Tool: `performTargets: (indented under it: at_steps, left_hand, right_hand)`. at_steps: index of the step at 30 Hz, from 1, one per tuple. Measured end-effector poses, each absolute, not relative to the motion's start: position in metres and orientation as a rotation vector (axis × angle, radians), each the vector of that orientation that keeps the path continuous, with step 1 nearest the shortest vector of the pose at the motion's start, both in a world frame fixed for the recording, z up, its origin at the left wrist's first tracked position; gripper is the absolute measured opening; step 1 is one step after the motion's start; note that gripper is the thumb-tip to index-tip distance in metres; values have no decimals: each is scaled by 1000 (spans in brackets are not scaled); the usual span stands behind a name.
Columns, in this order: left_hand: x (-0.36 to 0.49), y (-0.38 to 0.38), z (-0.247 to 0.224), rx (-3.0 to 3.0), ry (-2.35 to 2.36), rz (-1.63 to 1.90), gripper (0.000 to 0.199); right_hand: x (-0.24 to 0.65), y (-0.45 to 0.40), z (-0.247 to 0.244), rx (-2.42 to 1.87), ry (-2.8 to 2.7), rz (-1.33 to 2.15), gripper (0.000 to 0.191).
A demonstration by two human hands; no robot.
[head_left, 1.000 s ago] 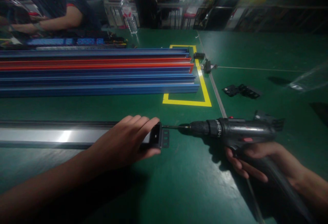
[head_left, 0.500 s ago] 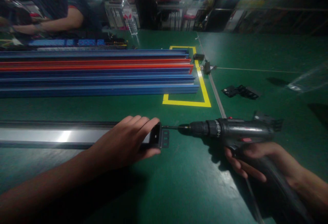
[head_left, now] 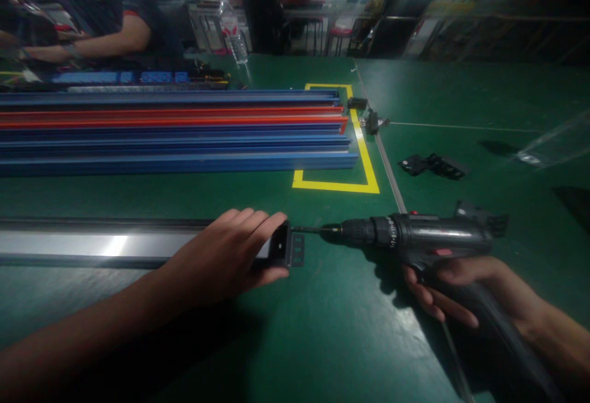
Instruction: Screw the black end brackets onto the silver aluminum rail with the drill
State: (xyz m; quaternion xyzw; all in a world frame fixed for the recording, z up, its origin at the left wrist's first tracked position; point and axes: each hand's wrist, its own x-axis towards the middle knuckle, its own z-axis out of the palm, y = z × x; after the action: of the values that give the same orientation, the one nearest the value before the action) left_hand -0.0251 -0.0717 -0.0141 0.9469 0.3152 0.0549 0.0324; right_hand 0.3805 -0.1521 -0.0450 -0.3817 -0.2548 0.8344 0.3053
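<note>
My left hand (head_left: pixel 230 252) is wrapped over the right end of a long metal profile (head_left: pixel 92 244), silver on top with dark edges. At that end sits a black end bracket (head_left: pixel 297 250) with a slotted tab, partly covered by my fingers. My right hand (head_left: pixel 479 292) grips a black cordless drill (head_left: pixel 437 234) by its handle, with a finger near the trigger. The drill's long thin bit (head_left: pixel 316 229) points left, and its tip meets the upper part of the bracket. Whether a screw sits at the tip is too small to tell.
Blue profiles (head_left: pixel 184 163) and orange-red profiles (head_left: pixel 184 121) lie behind, reaching into a yellow tape outline (head_left: pixel 336 187). Black brackets (head_left: pixel 433 165) lie at right on the green table (head_left: pixel 483 96). A water bottle (head_left: pixel 234 34) stands farther back. A co-worker's arm (head_left: pixel 110 43) shows upper left.
</note>
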Motion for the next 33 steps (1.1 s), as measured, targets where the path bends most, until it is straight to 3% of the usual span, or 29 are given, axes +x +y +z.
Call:
performTargets:
  at_steps: [33]
  left_hand:
    - [-21, -71, -11, 2863, 1069, 88, 67]
  right_hand:
    - [380, -151, -46, -1024, -622, 2231, 36]
